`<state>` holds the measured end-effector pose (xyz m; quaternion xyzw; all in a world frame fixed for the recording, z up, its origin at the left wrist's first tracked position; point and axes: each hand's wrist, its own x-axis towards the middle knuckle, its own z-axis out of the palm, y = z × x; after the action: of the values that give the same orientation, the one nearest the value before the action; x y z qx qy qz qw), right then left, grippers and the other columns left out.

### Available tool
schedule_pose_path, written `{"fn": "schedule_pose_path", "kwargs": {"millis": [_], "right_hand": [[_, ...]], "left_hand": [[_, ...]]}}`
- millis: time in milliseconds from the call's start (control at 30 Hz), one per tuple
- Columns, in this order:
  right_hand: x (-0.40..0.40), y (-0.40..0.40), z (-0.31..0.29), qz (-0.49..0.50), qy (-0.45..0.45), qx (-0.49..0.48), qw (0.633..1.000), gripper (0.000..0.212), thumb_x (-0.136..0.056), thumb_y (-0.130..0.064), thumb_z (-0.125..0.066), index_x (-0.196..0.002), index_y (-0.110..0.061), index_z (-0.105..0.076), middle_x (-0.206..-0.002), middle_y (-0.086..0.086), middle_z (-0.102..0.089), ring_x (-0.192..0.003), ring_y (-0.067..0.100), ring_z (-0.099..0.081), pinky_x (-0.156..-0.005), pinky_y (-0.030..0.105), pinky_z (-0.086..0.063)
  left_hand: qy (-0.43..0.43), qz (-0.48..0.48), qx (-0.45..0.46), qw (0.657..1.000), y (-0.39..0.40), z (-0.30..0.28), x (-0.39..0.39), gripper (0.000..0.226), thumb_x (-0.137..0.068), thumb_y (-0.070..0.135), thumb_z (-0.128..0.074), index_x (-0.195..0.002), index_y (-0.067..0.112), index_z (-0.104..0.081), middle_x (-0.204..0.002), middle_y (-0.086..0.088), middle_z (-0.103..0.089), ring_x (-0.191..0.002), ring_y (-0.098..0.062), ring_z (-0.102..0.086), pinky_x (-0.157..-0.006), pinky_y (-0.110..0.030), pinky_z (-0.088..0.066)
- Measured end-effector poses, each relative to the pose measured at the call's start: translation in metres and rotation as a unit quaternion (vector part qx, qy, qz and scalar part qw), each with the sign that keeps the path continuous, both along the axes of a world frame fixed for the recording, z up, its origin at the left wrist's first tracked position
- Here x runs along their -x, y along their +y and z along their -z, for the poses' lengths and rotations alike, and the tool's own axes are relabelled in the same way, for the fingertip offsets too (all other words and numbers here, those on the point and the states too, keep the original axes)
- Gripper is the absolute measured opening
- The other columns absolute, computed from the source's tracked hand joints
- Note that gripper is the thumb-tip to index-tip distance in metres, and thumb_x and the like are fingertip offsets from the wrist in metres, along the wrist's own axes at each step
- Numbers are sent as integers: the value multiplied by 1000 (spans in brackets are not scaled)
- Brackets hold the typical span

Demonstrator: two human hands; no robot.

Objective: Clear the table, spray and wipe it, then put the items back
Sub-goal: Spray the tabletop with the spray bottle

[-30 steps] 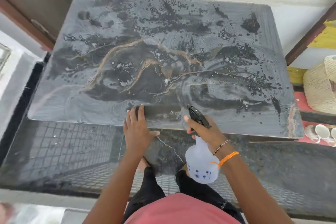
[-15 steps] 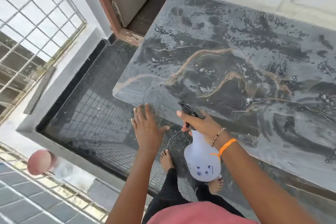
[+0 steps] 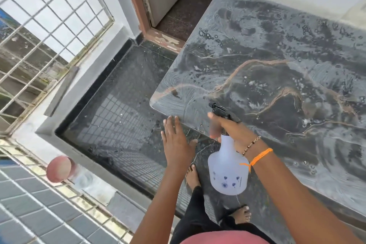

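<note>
The right hand [image 3: 227, 127] is wrapped tight around the neck of a white spray bottle [image 3: 227, 170], with one finger stretched out along the black spray top [image 3: 222, 111]. The bottle hangs down below the hand, in the lower middle of the frame, and it has small blue flowers on its round belly. An orange thread [image 3: 257, 159] and a thin bead bracelet [image 3: 251, 144] go round that wrist. Just to the left of it, the left hand [image 3: 176, 140] is flat and spread wide, holding nothing, with its fingertips right at the near edge of the desk [image 3: 277, 55]. I cannot tell if they touch it. The desk fills the right side of the frame. Its top is dark stone with thin brown lines, and it is wet, with soapy swirls and little bubbles all over. Nothing stands on it. Below the hands are two bare feet [image 3: 193, 176] on a shiny black floor [image 3: 118, 105]. In the upper middle of the frame is a doorway with a brown frame [image 3: 136, 6]. On the left is a white metal grille [image 3: 49, 16]. Low on the left, by the ledge, sits a round pink thing [image 3: 58, 168], too blurry to tell what it is.
</note>
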<state>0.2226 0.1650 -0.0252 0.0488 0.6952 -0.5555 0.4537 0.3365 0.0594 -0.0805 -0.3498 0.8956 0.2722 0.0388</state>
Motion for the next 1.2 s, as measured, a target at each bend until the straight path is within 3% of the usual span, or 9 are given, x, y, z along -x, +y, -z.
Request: {"fn": "schedule_pose_path", "kwargs": {"millis": [133,267,400,533,667,833,967,1100,1200], "right_hand": [[2,47,-7,-29,15,-24,999,25,-90,-13,-58,-67,-19,-53,-50,-3,-60,-39,-3,-56,-48,14,-43],[-3,119,-31,97,64,54,992,18,-82,-34,-65,-70,-21,-65,-59,-2,-65,-61,13,-69,-51,17,-48],[-13,204,-41,219,129,32,966,25,-80,-35,-67,-66,-14,-62,-57,-2,-63,-59,11,-67,-50,15,-46],[-34,288,-51,314,198,3,929,38,-78,-39,-68,-66,-4,-61,-58,-1,-62,-62,8,-64,-56,13,-47],[-53,367,-62,402,251,-30,880,44,-79,-39,-69,-75,4,-57,-60,11,-48,-59,21,-48,-60,34,-38],[-63,461,-74,503,293,-77,809,30,-82,-37,-67,-61,-21,-52,-71,10,-44,-61,19,-43,-61,24,-37],[-57,527,-70,530,338,-117,769,55,-81,-43,-62,-85,10,-51,-78,20,-45,-71,29,-43,-71,41,-40],[-41,589,-63,536,363,-178,741,48,-85,-38,-60,-83,8,-46,-68,20,-40,-68,25,-40,-65,33,-34],[-28,633,-61,511,369,-303,715,45,-87,-43,-54,-79,0,-48,-73,22,-51,-73,37,-50,-63,45,-41]], "left_hand": [[25,37,-10,999,16,-13,12,76,-84,33,-64,-144,7,-25,-150,-14,-23,-144,-34,-8,-118,-46,-11],[49,129,-63,988,62,-31,34,66,-87,29,-62,-142,6,-32,-141,-11,-40,-136,-29,-29,-114,-40,-20],[79,234,-131,960,141,-51,51,54,-89,25,-60,-138,13,-40,-140,-1,-44,-133,-18,-36,-107,-24,-23],[84,313,-210,922,233,-68,58,39,-88,20,-63,-125,21,-52,-122,5,-55,-108,-6,-50,-85,-6,-29],[42,395,-251,883,331,-76,60,33,-89,25,-60,-122,25,-53,-123,10,-55,-104,0,-48,-86,-13,-32],[21,475,-249,844,437,-76,67,33,-89,26,-60,-121,24,-53,-120,12,-53,-102,0,-50,-83,-11,-34],[3,518,-259,815,501,-69,79,34,-87,28,-62,-120,28,-54,-113,22,-52,-101,5,-52,-76,-3,-34],[-9,555,-288,780,563,-62,107,33,-88,30,-60,-119,32,-53,-109,28,-51,-94,23,-45,-79,0,-35],[-18,574,-311,757,605,-60,131,29,-88,29,-59,-116,33,-53,-110,24,-51,-91,26,-43,-72,1,-34]]}}
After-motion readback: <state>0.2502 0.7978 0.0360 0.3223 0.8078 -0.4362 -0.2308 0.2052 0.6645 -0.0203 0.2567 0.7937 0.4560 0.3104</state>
